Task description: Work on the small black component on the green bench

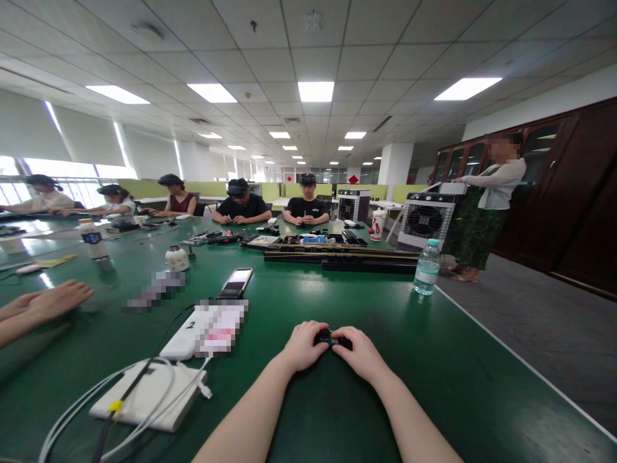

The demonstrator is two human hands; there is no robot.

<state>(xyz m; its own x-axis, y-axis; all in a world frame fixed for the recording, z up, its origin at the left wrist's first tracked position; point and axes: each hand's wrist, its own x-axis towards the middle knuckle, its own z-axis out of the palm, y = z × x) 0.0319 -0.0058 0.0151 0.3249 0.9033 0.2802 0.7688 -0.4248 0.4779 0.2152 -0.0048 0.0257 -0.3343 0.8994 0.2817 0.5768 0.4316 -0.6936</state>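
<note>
A small black object (330,339) is held between my two hands, low over the green table (385,411) in front of me. My left hand (305,347) is closed round its left end, with the thumb on the near side. On its right end, my right hand (357,347) is closed too, thumb and fingers pinching it. Most of the object is covered by my fingers, so its exact kind cannot be made out.
To the left lie a phone (236,283), a white power bank (186,337) and a white box (149,395) with cables. A water bottle (427,269) stands at the right edge. Long black bars (337,258) lie ahead. Another person's hands (53,302) rest at far left.
</note>
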